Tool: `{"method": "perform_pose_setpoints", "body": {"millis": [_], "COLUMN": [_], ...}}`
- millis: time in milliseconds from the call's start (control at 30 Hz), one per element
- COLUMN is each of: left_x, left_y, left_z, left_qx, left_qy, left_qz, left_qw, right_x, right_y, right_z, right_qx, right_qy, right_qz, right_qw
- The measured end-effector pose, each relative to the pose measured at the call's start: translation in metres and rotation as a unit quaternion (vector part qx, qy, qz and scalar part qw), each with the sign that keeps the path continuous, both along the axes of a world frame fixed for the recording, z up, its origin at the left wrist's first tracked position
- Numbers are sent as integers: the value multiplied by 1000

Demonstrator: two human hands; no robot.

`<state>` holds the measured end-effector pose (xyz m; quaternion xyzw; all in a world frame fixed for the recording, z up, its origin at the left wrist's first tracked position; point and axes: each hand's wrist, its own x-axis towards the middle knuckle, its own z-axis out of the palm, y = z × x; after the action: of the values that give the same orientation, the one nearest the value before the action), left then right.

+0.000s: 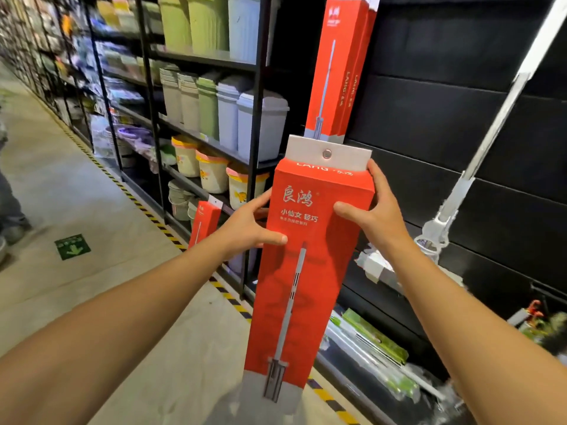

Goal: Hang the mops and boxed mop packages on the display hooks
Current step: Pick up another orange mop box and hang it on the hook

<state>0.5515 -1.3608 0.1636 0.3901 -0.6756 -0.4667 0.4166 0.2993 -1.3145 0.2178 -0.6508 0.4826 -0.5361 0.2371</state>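
I hold a tall red boxed mop package (310,271) upright in front of the black display wall (445,124). My left hand (250,225) grips its left edge and my right hand (377,210) grips its top right corner. The box's white hang tab with a metal eyelet (327,154) sticks up above the box. Two more red boxed packages (340,69) hang on the wall just above it. A white mop (460,185) hangs at a slant to the right. Another red box (204,223) shows low behind my left hand.
Black shelving (257,118) on the left carries pastel bins and buckets. Packaged mops (377,354) lie on the low shelf at the right. A yellow-black striped line (147,210) runs along the aisle floor. A person's legs (9,204) are at the far left.
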Motion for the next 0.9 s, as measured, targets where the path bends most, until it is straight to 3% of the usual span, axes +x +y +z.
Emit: {"method": "perform_pose_setpoints", "body": {"millis": [600,900], "left_x": [69,62], "left_y": [-345,-481], "left_z": [94,137], "left_qx": [-75,-124], "left_qy": [10,2], "left_qz": [-86,-105], "left_qw": [993,987], "right_x": [82,74], "right_y": [-304,-434], "right_z": [88,130], "right_qx": [-112,-153], "right_qy": [7,9], "right_qz": [-78,-83], "right_qw": [991,985]}}
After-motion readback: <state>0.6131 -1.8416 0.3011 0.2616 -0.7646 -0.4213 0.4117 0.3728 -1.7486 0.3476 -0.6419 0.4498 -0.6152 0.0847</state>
